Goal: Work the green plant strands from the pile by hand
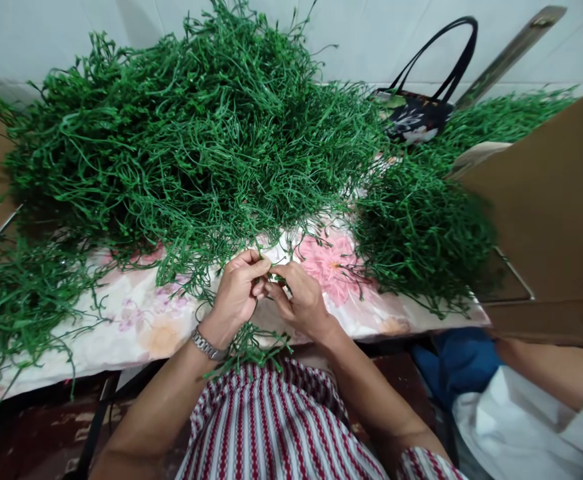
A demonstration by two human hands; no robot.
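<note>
My left hand (238,287), with a metal watch (207,343) on its wrist, pinches a thin green stem between thumb and finger. My right hand (298,297) meets it fingertip to fingertip, closed on the same small green piece; the fingers hide most of it. Below my hands, at the table's front edge, lies a small bunch of green stems (251,347) against a red-and-white striped garment (271,413). Just beyond my fingers rises a large tangled heap of green stems (211,140) with small knobbed tips, seemingly plastic.
A flowered cloth (166,333) covers the table. Smaller stem heaps lie at left (21,300) and right (421,227). At the back stands a dark flowered handbag (414,117). Cardboard (551,220) borders the right side, where another person's arm (551,373) shows.
</note>
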